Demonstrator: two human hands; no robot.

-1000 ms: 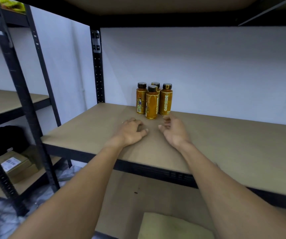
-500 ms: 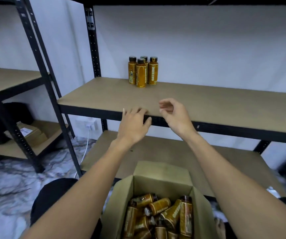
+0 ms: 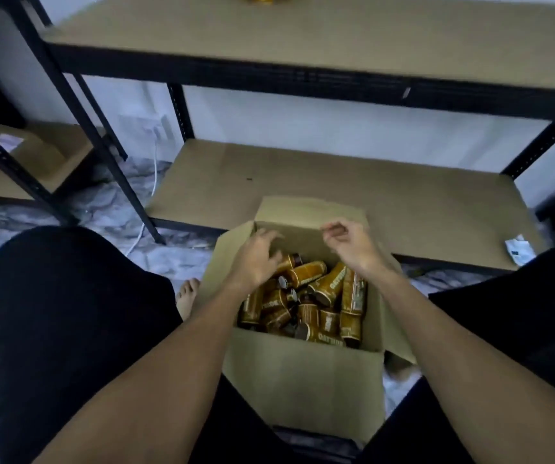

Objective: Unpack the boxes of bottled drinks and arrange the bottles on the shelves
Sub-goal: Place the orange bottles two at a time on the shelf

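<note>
The open cardboard box [image 3: 302, 373] sits on the floor between the person's knees, at 6 o'clock from the shelves, and the jumbled bottles [image 3: 306, 272] lie on their sides inside it. The left hand [image 3: 257, 259] hangs over the box's 10 o'clock corner with fingers spread, released and blurred, just above a dark-capped bottle. The right hand [image 3: 349, 244] hovers over the 1 o'clock corner, loosely curled and holding nothing.

The step in hand looks like picking out the next bottles. It is best to take the topmost ones by the body, one per hand, since lower ones are pinned by their neighbours.

The raised rear flap [image 3: 309, 211] at 12 o'clock stands between the box and the lower shelf [image 3: 369, 182], so the bottles should be lifted clear of it. The upper shelf [image 3: 302, 38] has broad bare board, but its dark front edge overhangs the path upward.
</note>
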